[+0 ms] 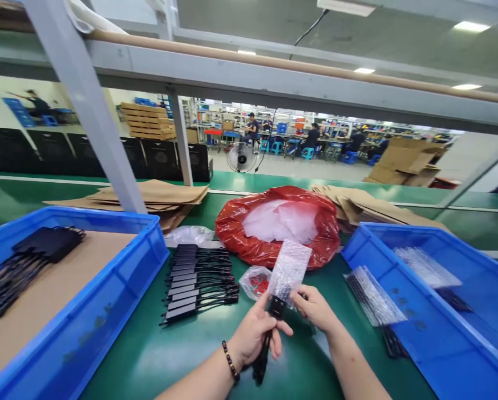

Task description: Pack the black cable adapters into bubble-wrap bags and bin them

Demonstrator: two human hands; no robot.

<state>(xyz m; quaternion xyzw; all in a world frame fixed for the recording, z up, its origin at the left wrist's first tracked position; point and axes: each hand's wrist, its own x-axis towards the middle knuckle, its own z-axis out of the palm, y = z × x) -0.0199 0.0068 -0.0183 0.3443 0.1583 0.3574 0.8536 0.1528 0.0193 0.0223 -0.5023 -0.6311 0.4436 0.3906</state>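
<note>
My left hand (pixel 259 333) grips a black cabled device (pixel 277 306), its dark cables hanging down below the palm. Over the device's upper end sits a clear bubble wrap bag (pixel 292 264), whose right edge my right hand (pixel 313 308) pinches. To the left, several black cabled devices (pixel 186 283) lie in a row with their cables pointing right. A small clear bag with red pieces (pixel 257 282) rests just behind my left hand. Beyond it a red plastic bag (pixel 232 219) holds a heap of white translucent bags (pixel 280 219).
A blue bin (pixel 119 283) at left holds black devices (pixel 51 244). Another blue bin (pixel 432 328) at right contains bubble-wrapped pieces (pixel 427 264); a further wrapped device (pixel 373 297) lies against its near wall. Cardboard sheets (pixel 149 194) and a metal frame post (pixel 90 105) stand behind.
</note>
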